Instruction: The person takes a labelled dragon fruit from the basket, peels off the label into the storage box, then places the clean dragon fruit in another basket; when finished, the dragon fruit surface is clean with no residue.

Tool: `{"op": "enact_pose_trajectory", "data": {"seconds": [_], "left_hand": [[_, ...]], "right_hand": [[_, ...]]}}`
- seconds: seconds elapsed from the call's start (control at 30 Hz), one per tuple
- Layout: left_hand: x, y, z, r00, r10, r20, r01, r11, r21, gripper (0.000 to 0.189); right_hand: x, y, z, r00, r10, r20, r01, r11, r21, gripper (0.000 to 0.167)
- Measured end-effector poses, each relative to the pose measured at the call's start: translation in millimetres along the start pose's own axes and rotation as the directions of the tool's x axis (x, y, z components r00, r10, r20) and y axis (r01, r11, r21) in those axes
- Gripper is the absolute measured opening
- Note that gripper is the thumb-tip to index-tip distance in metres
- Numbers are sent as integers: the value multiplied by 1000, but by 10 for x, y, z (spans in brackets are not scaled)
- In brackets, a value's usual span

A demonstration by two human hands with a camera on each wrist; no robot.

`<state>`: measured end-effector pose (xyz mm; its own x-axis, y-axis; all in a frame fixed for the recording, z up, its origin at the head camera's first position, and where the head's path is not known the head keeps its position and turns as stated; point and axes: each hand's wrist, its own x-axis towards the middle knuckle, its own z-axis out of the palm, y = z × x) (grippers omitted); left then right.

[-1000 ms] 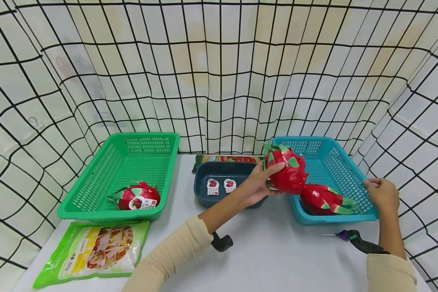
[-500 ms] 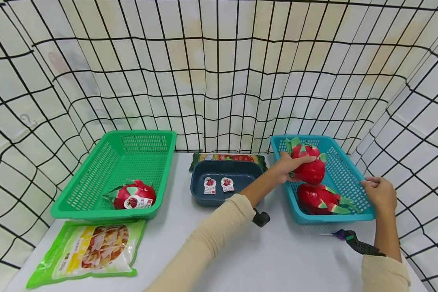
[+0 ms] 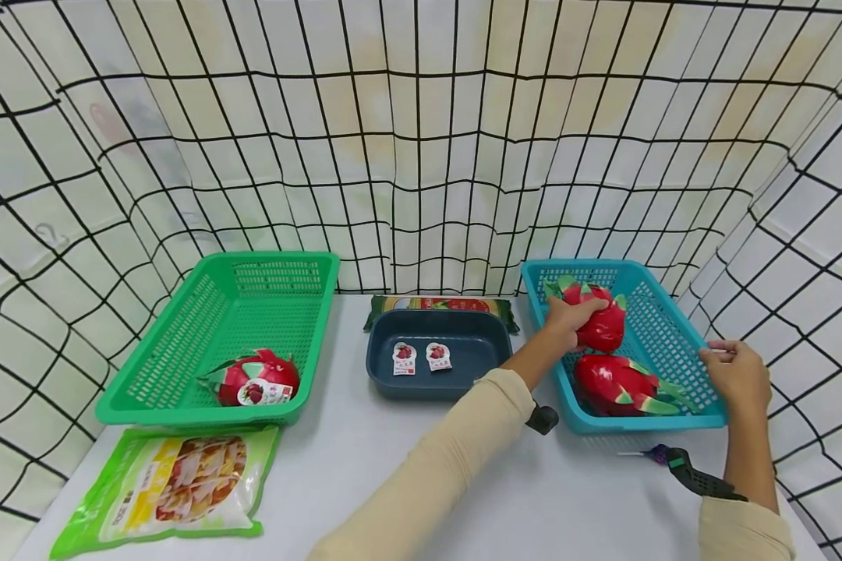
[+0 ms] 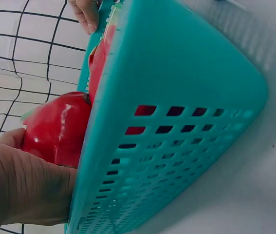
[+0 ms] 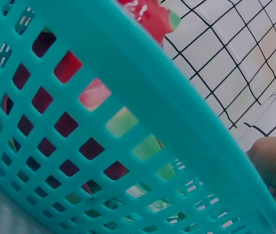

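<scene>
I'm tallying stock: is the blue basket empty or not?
Not empty: a dragon fruit lies inside the blue basket, and the left hand grips a second fruit; whether that touches bottom is hidden.

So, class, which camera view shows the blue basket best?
The head view: it shows the blue basket almost whole, with its rim and inside. Both wrist views show only close, cropped parts, mostly the perforated outside and some rim.

Bright head view, dimmer wrist views, glare on dragon fruit (image 4: 58, 127), soft shadows

Black netting (image 3: 419, 139) round a table (image 3: 575, 499) shows a booth.
</scene>
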<state>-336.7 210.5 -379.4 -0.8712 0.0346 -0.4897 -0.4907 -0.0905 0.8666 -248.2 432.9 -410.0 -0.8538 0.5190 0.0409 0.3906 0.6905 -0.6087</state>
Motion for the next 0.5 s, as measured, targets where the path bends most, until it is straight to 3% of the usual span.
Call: {"op": "enact_pose_trajectory", "data": {"seconds": [0.17, 0.5], "left_hand": [[79, 18, 82, 998, -29, -64, 28, 1000, -11, 72], [192, -19, 165, 994, -45, -100, 52, 996, 67, 64]], "right_hand": [[34, 3, -5, 1000, -2, 8, 2, 1000, 2, 49], [12, 32, -3, 1000, -8, 10, 8, 1000, 2, 47]]}}
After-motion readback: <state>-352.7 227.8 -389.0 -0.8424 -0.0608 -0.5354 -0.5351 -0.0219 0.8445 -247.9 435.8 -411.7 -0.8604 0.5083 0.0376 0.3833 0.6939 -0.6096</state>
